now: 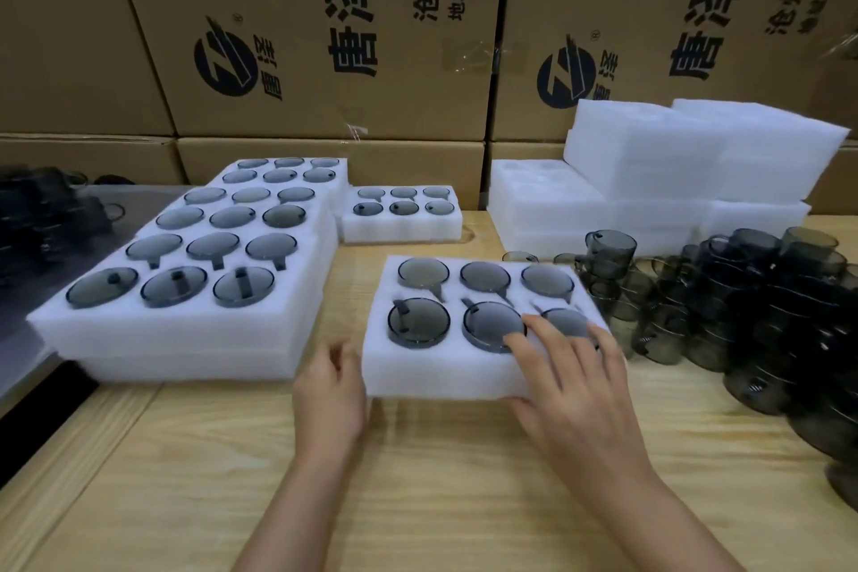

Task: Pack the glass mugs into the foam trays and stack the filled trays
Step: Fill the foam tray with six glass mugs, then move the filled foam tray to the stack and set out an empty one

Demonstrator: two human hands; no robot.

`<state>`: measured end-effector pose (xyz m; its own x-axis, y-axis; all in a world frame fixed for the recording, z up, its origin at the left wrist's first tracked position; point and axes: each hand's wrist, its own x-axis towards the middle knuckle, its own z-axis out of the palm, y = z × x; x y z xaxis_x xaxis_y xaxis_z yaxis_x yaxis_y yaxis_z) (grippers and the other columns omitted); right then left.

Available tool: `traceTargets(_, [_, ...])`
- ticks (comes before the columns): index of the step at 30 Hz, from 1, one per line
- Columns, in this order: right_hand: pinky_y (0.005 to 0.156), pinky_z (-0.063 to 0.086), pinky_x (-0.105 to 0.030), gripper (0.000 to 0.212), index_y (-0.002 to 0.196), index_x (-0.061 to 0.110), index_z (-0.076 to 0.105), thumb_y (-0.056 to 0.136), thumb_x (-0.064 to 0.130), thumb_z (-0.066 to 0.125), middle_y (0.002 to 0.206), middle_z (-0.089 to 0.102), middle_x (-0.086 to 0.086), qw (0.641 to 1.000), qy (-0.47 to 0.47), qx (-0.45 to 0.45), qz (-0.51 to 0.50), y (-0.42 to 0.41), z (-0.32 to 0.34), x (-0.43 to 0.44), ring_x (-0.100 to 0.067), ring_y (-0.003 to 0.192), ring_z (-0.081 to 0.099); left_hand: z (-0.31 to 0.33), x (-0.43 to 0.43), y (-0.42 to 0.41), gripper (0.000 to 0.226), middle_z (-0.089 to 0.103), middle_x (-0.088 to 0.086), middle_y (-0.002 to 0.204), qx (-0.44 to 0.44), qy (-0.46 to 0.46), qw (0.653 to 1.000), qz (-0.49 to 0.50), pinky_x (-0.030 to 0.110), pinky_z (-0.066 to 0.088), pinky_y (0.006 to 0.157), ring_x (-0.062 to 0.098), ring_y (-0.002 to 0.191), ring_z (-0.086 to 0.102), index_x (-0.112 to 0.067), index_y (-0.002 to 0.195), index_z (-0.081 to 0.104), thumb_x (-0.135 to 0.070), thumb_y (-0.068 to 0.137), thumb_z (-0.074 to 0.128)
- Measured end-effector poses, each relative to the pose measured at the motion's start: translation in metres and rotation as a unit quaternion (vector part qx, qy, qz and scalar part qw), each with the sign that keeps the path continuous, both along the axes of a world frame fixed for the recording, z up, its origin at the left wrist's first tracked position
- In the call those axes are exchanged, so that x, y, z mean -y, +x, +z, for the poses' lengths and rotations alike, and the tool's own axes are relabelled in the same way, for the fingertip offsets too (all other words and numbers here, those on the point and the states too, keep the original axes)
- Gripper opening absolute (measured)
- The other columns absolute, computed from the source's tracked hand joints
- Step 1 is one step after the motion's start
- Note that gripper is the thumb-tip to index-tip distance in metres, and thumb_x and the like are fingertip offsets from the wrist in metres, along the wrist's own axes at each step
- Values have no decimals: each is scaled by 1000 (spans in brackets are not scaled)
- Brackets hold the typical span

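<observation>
Two bare arms reach in from the front. The left hand (pixel 329 390) sits just beside the left edge of the foam tray (pixel 432 379). Its fingers are loosely bent and hold nothing. I cannot tell if it touches the foam.

The right hand (pixel 571 376) holds the front right corner of that tray. Its fingers lie spread on top, partly over one mug, and its thumb presses on the front wall.

The tray lies flat on the wooden worktop (pixel 418 488). It is full, with six dark glass mugs (pixel 425 272) in two rows of three. Each mug sits upside down in its own round hole.

Left of the tray is a stack of filled trays (pixel 185 339). It is taller than the tray and close to it, but not touching it. Behind the tray, well apart, lies a small filled tray (pixel 401 230) with six more mugs.

Behind the tray and to the right are piled empty foam trays (pixel 650 163). Right of the tray is a big heap of loose mugs (pixel 743 302), very near its right edge.

Far behind it all is a wall of brown cardboard boxes (pixel 325 37) with black writing.
</observation>
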<state>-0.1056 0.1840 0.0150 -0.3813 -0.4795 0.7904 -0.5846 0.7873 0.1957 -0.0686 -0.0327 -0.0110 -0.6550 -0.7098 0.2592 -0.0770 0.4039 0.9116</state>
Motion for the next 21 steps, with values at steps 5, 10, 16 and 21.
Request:
traceTargets(5, [96, 33, -48, 62, 107, 9, 61, 50, 8, 85, 113, 63, -17, 995, -77, 42, 37, -64, 42, 54, -36, 88, 63, -21, -1, -12, 32, 54, -3, 129, 193, -299, 934, -37, 30, 31, 104, 20, 123, 45, -23, 119, 58, -31, 89, 51])
traceTargets(10, [93, 31, -39, 51, 111, 10, 59, 63, 3, 73, 123, 53, -11, 988, -68, 140, -3, -169, 70, 116, -35, 95, 50, -16, -1, -12, 41, 70, 12, 105, 161, -291, 942, -40, 47, 52, 86, 31, 98, 67, -9, 90, 73, -34, 71, 46])
traceTargets(16, [96, 26, -33, 54, 124, 15, 47, 74, 1, 62, 132, 40, -8, 983, -14, 179, -50, -262, 61, 168, -32, 104, 42, -17, 0, -20, 45, 73, 12, 84, 140, -308, 940, -42, 44, 57, 64, 26, 71, 72, -9, 69, 72, -39, 57, 41])
traceTargets(21, [89, 31, -33, 48, 124, 17, 46, 80, 5, 60, 127, 38, -9, 973, 0, 228, -34, -281, 50, 209, -32, 100, 47, -19, 1, -29, 43, 72, 14, 76, 135, -329, 934, -45, 43, 56, 53, 26, 59, 69, -6, 60, 70, -39, 56, 42])
